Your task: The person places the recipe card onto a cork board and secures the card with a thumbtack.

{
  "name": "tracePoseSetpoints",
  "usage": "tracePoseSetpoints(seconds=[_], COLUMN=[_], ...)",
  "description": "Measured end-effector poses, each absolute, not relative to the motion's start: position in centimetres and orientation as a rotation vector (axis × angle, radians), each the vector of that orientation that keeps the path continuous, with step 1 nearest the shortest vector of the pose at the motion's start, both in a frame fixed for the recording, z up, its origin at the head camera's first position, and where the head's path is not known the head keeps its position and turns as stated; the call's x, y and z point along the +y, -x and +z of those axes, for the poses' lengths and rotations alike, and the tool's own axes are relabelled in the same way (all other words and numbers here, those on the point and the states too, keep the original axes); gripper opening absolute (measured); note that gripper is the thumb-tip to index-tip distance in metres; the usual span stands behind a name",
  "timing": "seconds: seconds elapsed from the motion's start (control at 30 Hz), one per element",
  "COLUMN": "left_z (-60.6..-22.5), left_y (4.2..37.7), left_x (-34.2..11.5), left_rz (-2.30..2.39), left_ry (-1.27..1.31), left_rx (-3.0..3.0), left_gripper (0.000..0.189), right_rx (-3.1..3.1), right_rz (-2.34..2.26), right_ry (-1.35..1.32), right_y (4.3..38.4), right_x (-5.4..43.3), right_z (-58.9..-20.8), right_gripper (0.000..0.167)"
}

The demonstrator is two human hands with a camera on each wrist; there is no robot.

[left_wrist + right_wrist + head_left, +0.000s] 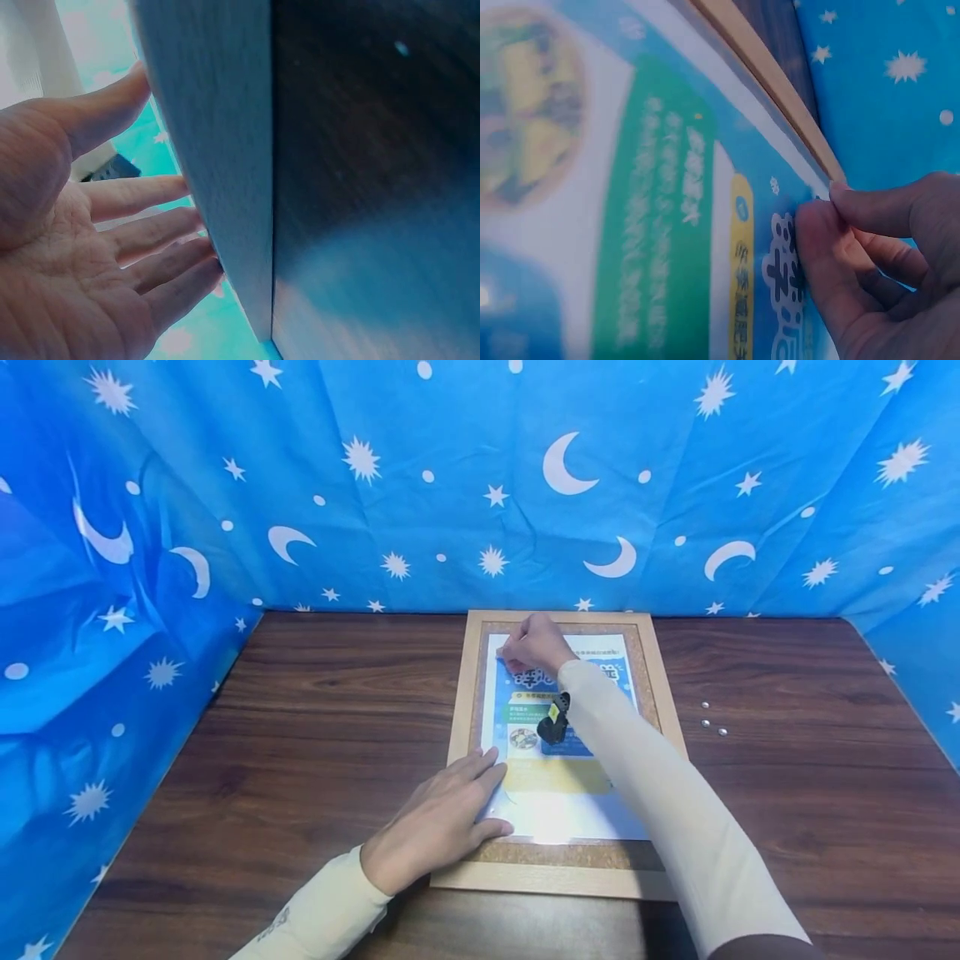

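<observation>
1. On the cork [547, 853] of one light wooden frame [555, 878], I find one poster [562, 778]. It bears Chinese characters: a large outlined title, partly covered, a yellow strip that I read as starting 冬季, and a green block too blurred to read.
2. Counted by eye: one frame, one poster, two hands and three small shiny studs [706, 723], the studs apart on the table [315, 710] to the frame's right.
3. Left hand [442, 814]: fingers and thumb spread, resting across the frame's left side and the poster's lower left edge.
4. Right hand [536, 645]: thumb and forefinger pressed together in a pinch at the poster's upper left corner; I cannot tell what lies between them.
5. Surroundings: dark wood grain on the table; blue cloth [465, 435] printed with white moons, stars and dots hangs behind and at both sides.
</observation>
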State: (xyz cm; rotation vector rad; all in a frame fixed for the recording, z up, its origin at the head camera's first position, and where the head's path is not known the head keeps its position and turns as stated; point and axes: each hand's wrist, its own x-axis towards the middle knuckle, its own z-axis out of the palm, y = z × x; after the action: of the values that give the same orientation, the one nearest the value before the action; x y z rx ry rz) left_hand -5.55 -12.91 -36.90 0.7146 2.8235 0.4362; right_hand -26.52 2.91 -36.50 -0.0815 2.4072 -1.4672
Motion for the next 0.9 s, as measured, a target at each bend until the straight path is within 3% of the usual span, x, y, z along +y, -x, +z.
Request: tracePoseSetpoints(seconds=[0.5, 0.9], left_z=[-36.9, -36.9], left_y=[5.7, 5.7], left_x=[-12.9, -13.2], left_rz=[0.448, 0.452], left_ry=[-0.706, -0.745], left_rx=[2.812, 2.798], left_gripper=[0.072, 0.073], right_rx=[2.453, 2.636], right_rz=[-1.355, -1.253], right_ry=[0.339, 0.313], right_y=[20.6, 17.2], right_x=[8.2, 17.0], right_z=[-34.5, -34.7], right_gripper=[0.008, 0.014])
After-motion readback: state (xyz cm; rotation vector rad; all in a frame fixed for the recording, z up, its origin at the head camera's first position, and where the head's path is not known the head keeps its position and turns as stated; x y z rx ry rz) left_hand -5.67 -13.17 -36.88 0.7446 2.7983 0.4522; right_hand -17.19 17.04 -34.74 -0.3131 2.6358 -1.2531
